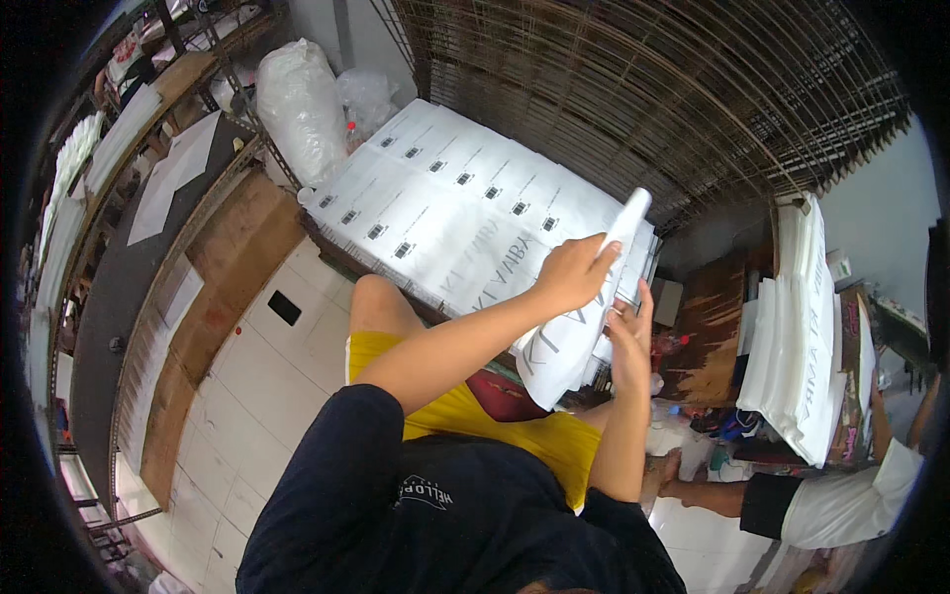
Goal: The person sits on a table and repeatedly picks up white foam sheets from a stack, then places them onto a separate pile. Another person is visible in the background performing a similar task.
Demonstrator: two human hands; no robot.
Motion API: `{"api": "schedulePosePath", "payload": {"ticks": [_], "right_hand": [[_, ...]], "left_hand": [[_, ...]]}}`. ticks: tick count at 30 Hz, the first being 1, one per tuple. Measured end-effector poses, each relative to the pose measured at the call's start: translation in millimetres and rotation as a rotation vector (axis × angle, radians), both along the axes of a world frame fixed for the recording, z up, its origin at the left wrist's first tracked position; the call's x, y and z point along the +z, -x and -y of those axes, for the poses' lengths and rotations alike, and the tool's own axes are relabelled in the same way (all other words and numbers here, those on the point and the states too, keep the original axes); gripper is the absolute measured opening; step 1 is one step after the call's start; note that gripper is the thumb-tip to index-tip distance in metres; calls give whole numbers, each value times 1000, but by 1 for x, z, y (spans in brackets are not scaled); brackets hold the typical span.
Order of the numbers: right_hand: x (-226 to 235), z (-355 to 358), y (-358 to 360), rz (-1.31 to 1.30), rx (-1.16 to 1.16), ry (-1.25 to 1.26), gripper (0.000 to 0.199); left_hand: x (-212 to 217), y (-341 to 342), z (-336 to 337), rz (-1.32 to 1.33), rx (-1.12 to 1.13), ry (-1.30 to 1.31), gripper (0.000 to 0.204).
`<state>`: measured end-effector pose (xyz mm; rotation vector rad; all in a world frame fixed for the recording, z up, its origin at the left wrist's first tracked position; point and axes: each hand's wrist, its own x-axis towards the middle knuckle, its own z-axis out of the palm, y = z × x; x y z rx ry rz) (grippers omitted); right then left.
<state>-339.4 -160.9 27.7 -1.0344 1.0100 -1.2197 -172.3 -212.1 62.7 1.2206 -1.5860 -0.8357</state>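
— What are you on with right now?

— I'm lifting one white plastic bag (572, 337) off the spread of bags on the table (336, 259). I'd judge it's the picking-off step: the bag is up, held roughly upright in front of me, its top end pointing to about one o'clock, its lower end hanging over my lap.

— What is each hand doing?

— My left hand (572, 269) is closed over the bag's upper part, fingers curled round its far side. My right hand (630, 332) is at about four o'clock from the left one, against the bag's right edge, fingers fairly straight; I think the thumb pinches the film, but that is hard to make out.

— And the rest of the bags?

— The flat layer of white bags (445, 198) lies at eleven o'clock from my hands, overlapping in rows. Another stack of white bags (802, 327) stands at three o'clock, well apart.

— What does the next move call for?

— I'd say a firm grip at both edges, so the slippery film doesn't slide, and keeping it clear of the layer beneath.
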Motion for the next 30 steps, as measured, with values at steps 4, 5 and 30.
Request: {"api": "schedulePosePath", "payload": {"ticks": [4,5,30], "right_hand": [[1,-6,-34,108,20,-11,60],[4,-1,-39,-52,38,114,54],[-211,106,-32,-242,-142,-74,68]], "left_hand": [[-43,-34,4,-296,136,-88,43],[-60,-48,7,-345,183,-110,45],[-197,-257,-98,592,813,-529,39]]}}
